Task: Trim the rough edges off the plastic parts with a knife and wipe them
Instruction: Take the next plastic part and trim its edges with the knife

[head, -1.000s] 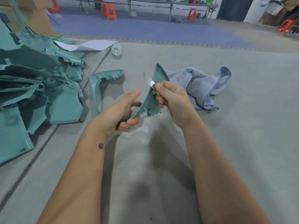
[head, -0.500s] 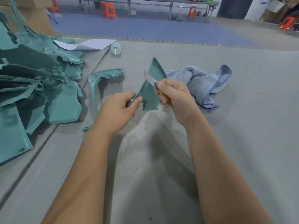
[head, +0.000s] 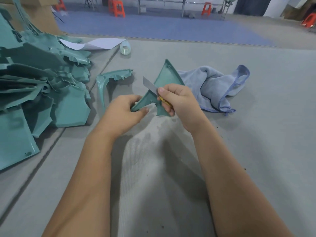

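Observation:
A teal triangular plastic part (head: 165, 77) stands on edge in front of me, its tip pointing away. My left hand (head: 124, 113) grips its near left corner. My right hand (head: 177, 100) holds a knife with a yellow handle, and the bare blade (head: 150, 85) lies against the part's left edge. A blue-grey cloth (head: 213, 86) lies crumpled just right of the part. A curved teal part (head: 109, 79) rests on the grey surface to the left.
A big heap of teal plastic parts (head: 39, 86) fills the left side. A tape roll (head: 125, 48) and a white sheet (head: 95, 43) lie beyond it. Orange stools (head: 118, 7) and a metal table stand on the blue floor far back.
My left hand has turned the part from edge-on to showing its flat face and shifted its grip to the lower corner. The knife blade has stayed on the part's left edge.

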A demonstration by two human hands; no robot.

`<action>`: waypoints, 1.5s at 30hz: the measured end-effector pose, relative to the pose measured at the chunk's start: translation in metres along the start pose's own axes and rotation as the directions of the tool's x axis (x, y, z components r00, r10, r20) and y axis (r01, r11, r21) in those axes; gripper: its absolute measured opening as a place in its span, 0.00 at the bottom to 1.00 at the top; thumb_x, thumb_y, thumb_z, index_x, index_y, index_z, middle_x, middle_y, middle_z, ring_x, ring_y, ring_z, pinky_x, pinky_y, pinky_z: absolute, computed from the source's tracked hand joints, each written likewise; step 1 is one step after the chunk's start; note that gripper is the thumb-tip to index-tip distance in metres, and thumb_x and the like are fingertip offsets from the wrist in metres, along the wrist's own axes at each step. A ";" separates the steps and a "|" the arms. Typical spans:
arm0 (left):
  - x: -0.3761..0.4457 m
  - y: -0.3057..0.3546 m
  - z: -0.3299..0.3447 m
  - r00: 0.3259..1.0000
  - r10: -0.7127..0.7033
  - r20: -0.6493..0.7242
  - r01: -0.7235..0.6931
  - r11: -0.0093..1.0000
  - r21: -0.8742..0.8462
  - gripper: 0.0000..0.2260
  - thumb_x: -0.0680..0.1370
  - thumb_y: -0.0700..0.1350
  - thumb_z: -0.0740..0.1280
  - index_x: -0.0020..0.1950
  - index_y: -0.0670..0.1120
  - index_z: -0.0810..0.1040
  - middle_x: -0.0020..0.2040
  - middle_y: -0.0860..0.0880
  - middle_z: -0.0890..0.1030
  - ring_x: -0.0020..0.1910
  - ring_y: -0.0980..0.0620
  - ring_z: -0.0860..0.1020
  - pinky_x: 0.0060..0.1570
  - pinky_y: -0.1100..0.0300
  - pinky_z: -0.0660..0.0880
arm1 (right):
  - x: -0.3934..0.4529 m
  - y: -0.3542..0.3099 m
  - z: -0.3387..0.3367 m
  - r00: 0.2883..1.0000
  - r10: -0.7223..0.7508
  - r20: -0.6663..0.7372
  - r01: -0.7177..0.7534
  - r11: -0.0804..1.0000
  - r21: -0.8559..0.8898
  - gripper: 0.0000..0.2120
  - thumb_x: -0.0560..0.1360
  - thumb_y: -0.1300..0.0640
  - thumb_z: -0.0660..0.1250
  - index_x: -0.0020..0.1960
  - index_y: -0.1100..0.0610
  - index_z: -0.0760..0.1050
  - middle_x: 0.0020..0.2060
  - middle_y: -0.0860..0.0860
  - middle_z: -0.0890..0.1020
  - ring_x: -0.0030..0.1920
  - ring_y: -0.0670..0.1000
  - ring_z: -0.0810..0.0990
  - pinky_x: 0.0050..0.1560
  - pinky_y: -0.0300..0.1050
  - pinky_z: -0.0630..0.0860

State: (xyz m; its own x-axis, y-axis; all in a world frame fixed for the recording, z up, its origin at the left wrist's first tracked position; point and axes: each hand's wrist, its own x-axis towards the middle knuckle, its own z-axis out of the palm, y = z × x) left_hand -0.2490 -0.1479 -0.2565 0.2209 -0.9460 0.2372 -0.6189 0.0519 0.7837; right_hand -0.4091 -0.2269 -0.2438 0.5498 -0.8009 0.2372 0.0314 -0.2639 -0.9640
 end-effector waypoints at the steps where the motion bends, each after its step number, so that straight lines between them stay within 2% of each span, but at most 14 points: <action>1: 0.001 -0.001 0.001 1.000 -0.003 -0.013 0.003 0.999 0.037 0.11 0.77 0.46 0.68 0.34 0.52 0.76 0.26 0.53 0.74 0.25 0.57 0.69 0.28 0.63 0.66 | 0.000 0.000 0.000 1.000 0.006 0.021 -0.007 1.000 0.004 0.15 0.81 0.60 0.61 0.36 0.60 0.73 0.21 0.49 0.68 0.23 0.45 0.63 0.25 0.36 0.60; 5: 0.002 -0.005 0.004 0.999 -0.029 -0.029 0.031 0.998 0.057 0.15 0.78 0.46 0.67 0.33 0.43 0.73 0.23 0.55 0.73 0.21 0.60 0.66 0.23 0.69 0.62 | -0.002 -0.002 0.002 0.997 0.034 0.065 -0.033 0.999 -0.020 0.15 0.81 0.61 0.61 0.35 0.60 0.73 0.19 0.47 0.66 0.22 0.44 0.61 0.24 0.33 0.59; 10: 0.002 -0.006 0.004 0.999 -0.021 -0.027 0.023 0.997 0.079 0.16 0.79 0.47 0.66 0.31 0.48 0.73 0.23 0.57 0.73 0.20 0.60 0.66 0.22 0.71 0.63 | -0.003 -0.002 0.008 0.996 0.078 0.049 -0.069 0.983 -0.167 0.17 0.80 0.61 0.63 0.32 0.58 0.72 0.19 0.46 0.66 0.21 0.42 0.62 0.26 0.33 0.60; 14: 0.002 -0.006 0.006 0.998 -0.010 -0.056 0.015 0.995 0.096 0.18 0.79 0.47 0.67 0.29 0.50 0.69 0.22 0.54 0.70 0.20 0.58 0.65 0.22 0.69 0.62 | -0.001 -0.001 0.008 0.997 0.067 -0.046 -0.079 0.930 -0.359 0.17 0.78 0.58 0.66 0.30 0.57 0.73 0.18 0.42 0.66 0.21 0.42 0.64 0.27 0.35 0.61; 19: 0.000 -0.010 0.007 0.999 0.021 -0.036 -0.017 0.993 0.113 0.17 0.79 0.49 0.65 0.34 0.42 0.68 0.23 0.56 0.61 0.23 0.56 0.59 0.24 0.64 0.55 | 0.009 -0.007 -0.002 0.968 -0.077 -0.238 -0.053 0.868 -0.495 0.18 0.78 0.56 0.65 0.35 0.69 0.70 0.25 0.51 0.64 0.28 0.47 0.61 0.31 0.44 0.58; 22: 0.000 -0.013 0.008 0.998 0.040 -0.044 -0.034 0.991 0.127 0.17 0.79 0.49 0.65 0.35 0.41 0.67 0.24 0.55 0.60 0.24 0.56 0.59 0.28 0.60 0.57 | 0.011 -0.006 -0.017 0.920 -0.077 -0.385 -0.111 0.890 -0.442 0.19 0.78 0.55 0.64 0.39 0.72 0.72 0.27 0.54 0.65 0.30 0.48 0.62 0.32 0.44 0.58; 24: 0.001 -0.014 0.010 0.997 0.054 -0.057 -0.045 0.987 0.156 0.17 0.78 0.52 0.64 0.34 0.45 0.67 0.24 0.55 0.62 0.24 0.56 0.60 0.29 0.59 0.59 | 0.009 -0.007 -0.020 0.903 -0.073 -0.423 -0.095 0.927 -0.363 0.19 0.78 0.56 0.65 0.38 0.72 0.72 0.23 0.49 0.64 0.27 0.46 0.60 0.29 0.42 0.59; 26: 0.000 -0.012 0.012 0.994 0.079 -0.079 -0.062 0.980 0.191 0.15 0.77 0.59 0.62 0.33 0.54 0.70 0.23 0.55 0.65 0.23 0.56 0.63 0.28 0.59 0.60 | 0.006 -0.012 -0.013 0.928 -0.084 -0.362 -0.041 0.945 -0.326 0.18 0.78 0.57 0.65 0.37 0.71 0.73 0.20 0.44 0.64 0.25 0.44 0.60 0.27 0.39 0.58; 28: -0.001 -0.008 0.013 0.990 0.096 -0.103 -0.072 0.974 0.215 0.11 0.77 0.63 0.59 0.36 0.65 0.72 0.24 0.56 0.68 0.24 0.56 0.66 0.27 0.59 0.60 | 0.005 -0.016 -0.001 0.965 -0.104 -0.241 0.013 0.936 -0.351 0.18 0.78 0.58 0.65 0.37 0.72 0.72 0.23 0.49 0.66 0.26 0.45 0.62 0.29 0.41 0.59; 29: -0.001 -0.007 0.014 0.987 0.100 -0.122 -0.070 0.972 0.226 0.12 0.78 0.62 0.58 0.36 0.65 0.72 0.24 0.56 0.69 0.24 0.56 0.67 0.27 0.59 0.60 | 0.004 -0.016 0.005 0.977 -0.103 -0.189 0.024 0.924 -0.381 0.18 0.77 0.57 0.66 0.37 0.72 0.72 0.25 0.52 0.66 0.27 0.46 0.62 0.29 0.43 0.60; 33: 0.002 -0.011 0.019 0.973 0.060 -0.221 0.003 0.961 0.275 0.20 0.79 0.61 0.59 0.31 0.52 0.68 0.23 0.52 0.69 0.25 0.53 0.68 0.27 0.58 0.59 | 0.005 -0.009 0.013 0.995 -0.034 -0.095 -0.016 0.879 -0.477 0.18 0.76 0.56 0.66 0.35 0.70 0.71 0.27 0.53 0.66 0.29 0.48 0.64 0.31 0.44 0.61; 37: -0.002 -0.010 0.021 0.970 0.094 -0.222 -0.029 0.959 0.282 0.22 0.79 0.60 0.59 0.30 0.49 0.64 0.22 0.52 0.64 0.24 0.51 0.66 0.26 0.58 0.58 | 0.009 -0.010 0.004 0.966 -0.076 -0.247 -0.056 0.872 -0.486 0.22 0.77 0.56 0.65 0.27 0.57 0.61 0.21 0.46 0.60 0.25 0.45 0.58 0.27 0.42 0.57; 41: -0.006 -0.008 0.020 0.968 0.137 -0.213 -0.068 0.951 0.300 0.22 0.78 0.60 0.57 0.32 0.46 0.67 0.23 0.51 0.64 0.25 0.50 0.67 0.27 0.56 0.62 | 0.015 -0.010 -0.020 0.919 -0.065 -0.389 -0.119 0.895 -0.429 0.19 0.77 0.56 0.65 0.29 0.59 0.65 0.24 0.50 0.61 0.28 0.48 0.59 0.31 0.45 0.56; 45: -0.006 -0.007 0.020 0.963 0.171 -0.209 -0.097 0.941 0.323 0.19 0.78 0.60 0.57 0.34 0.49 0.72 0.24 0.50 0.66 0.26 0.50 0.69 0.28 0.57 0.63 | 0.017 -0.009 -0.036 0.867 -0.026 -0.498 -0.147 0.940 -0.306 0.23 0.77 0.59 0.64 0.27 0.53 0.58 0.17 0.44 0.57 0.23 0.45 0.55 0.28 0.43 0.55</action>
State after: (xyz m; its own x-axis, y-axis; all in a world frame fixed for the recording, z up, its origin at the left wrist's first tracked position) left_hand -0.2611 -0.1488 -0.2746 0.2641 -0.8353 0.4822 -0.8476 0.0376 0.5293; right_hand -0.4303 -0.2578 -0.2266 0.0607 -0.9549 0.2905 -0.3072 -0.2948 -0.9048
